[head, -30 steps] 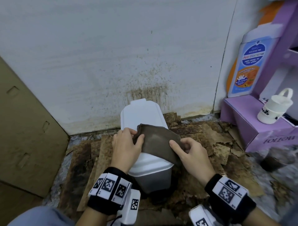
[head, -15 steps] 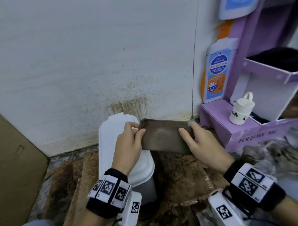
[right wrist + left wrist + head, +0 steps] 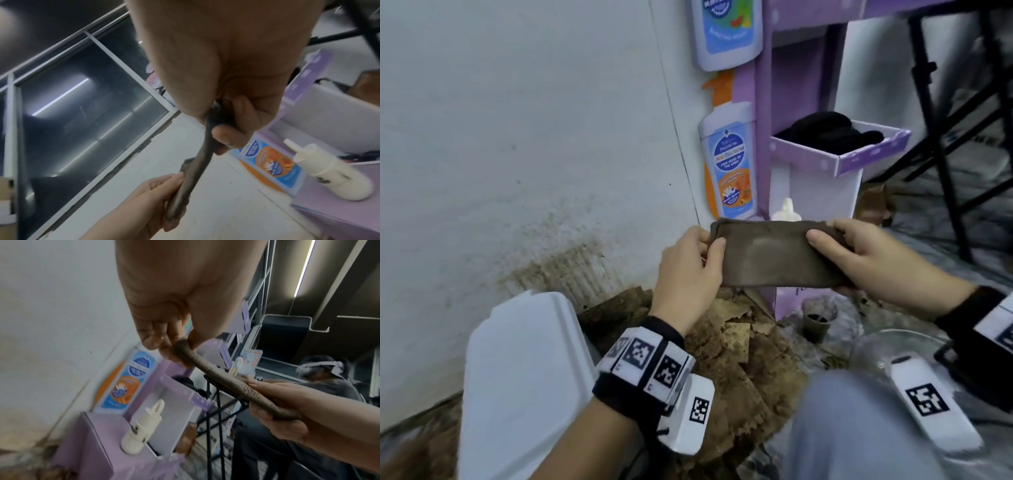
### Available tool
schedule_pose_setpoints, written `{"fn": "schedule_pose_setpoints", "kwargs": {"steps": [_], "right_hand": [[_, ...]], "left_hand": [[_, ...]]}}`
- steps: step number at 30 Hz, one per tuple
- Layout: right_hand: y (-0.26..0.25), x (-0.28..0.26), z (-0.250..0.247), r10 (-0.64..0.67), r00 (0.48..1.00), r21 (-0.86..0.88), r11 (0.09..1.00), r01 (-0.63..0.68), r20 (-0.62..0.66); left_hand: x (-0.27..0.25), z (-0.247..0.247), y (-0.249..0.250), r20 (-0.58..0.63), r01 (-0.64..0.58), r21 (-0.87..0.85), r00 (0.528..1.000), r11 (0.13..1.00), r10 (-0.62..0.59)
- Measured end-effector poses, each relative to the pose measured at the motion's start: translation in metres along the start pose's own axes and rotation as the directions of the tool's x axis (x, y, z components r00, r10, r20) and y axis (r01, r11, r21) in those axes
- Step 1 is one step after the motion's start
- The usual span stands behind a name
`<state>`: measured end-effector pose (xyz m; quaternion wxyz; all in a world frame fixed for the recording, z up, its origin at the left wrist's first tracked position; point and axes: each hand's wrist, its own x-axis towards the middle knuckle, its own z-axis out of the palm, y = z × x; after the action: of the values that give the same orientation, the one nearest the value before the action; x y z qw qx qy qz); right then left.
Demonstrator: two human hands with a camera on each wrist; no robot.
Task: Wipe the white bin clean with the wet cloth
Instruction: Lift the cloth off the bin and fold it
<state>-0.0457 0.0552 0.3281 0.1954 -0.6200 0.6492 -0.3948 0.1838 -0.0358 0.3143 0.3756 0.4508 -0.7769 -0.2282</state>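
Observation:
A folded brown wet cloth (image 3: 774, 255) is held flat in the air between both hands, well above and to the right of the white bin (image 3: 524, 370). My left hand (image 3: 693, 260) pinches its left end and my right hand (image 3: 859, 257) pinches its right end. In the left wrist view the cloth (image 3: 222, 378) shows edge-on, stretched from my left hand (image 3: 174, 344) to the right hand. In the right wrist view the cloth (image 3: 195, 165) runs from my right hand (image 3: 222, 126) down to the left hand. The bin's lid is closed and nothing touches it.
A purple cardboard display stand (image 3: 804, 154) with printed bottle cut-outs stands at the right against the white wall (image 3: 517, 137). A small white bottle (image 3: 141, 426) sits on its lower shelf. Soggy brown cardboard (image 3: 739, 370) covers the floor. A dark small cup (image 3: 816, 322) stands beside the stand's foot.
Both hands lifted the cloth off the bin's lid and carried it up and to the right, stretching it flat. The view swung right, so the bin now lies at lower left.

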Motion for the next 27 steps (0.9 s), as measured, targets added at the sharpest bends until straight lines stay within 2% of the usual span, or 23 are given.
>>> {"fn": "schedule_pose_setpoints", "kwargs": {"steps": [5, 9, 11, 15, 18, 22, 25, 27], "right_hand": [[0.063, -0.028, -0.027, 0.14, 0.987, 0.062, 0.989, -0.136, -0.075], [0.117, -0.067, -0.036, 0.278, 0.947, 0.071, 0.96, -0.27, -0.162], [0.145, -0.089, -0.035, 0.364, 0.914, 0.116, 0.93, -0.348, -0.18], [0.199, -0.139, -0.018, 0.497, 0.825, 0.059, 0.863, -0.501, -0.27], [0.238, -0.173, 0.005, 0.617, 0.745, 0.162, 0.786, -0.596, -0.254], [0.277, -0.208, 0.037, 0.705, 0.675, 0.153, 0.708, -0.69, -0.219], [0.298, -0.225, 0.059, 0.736, 0.653, 0.123, 0.676, -0.727, -0.179], [0.309, -0.232, 0.07, 0.758, 0.632, 0.109, 0.65, -0.752, -0.159]], "left_hand": [[0.013, 0.069, 0.024, 0.156, -0.036, -0.036, 0.987, 0.999, 0.041], [0.015, 0.134, 0.028, 0.324, -0.073, -0.077, 0.941, 0.994, 0.094], [0.014, 0.169, 0.027, 0.439, -0.075, -0.075, 0.893, 0.994, 0.101], [0.0, 0.238, 0.021, 0.653, -0.035, -0.05, 0.755, 0.998, 0.059], [-0.019, 0.285, 0.009, 0.752, -0.049, -0.025, 0.657, 0.998, 0.051], [-0.051, 0.329, -0.016, 0.817, -0.058, 0.016, 0.576, 0.998, 0.021], [-0.075, 0.355, -0.039, 0.847, -0.048, 0.056, 0.531, 0.997, -0.022], [-0.088, 0.368, -0.054, 0.854, -0.033, 0.089, 0.516, 0.995, -0.059]]}}
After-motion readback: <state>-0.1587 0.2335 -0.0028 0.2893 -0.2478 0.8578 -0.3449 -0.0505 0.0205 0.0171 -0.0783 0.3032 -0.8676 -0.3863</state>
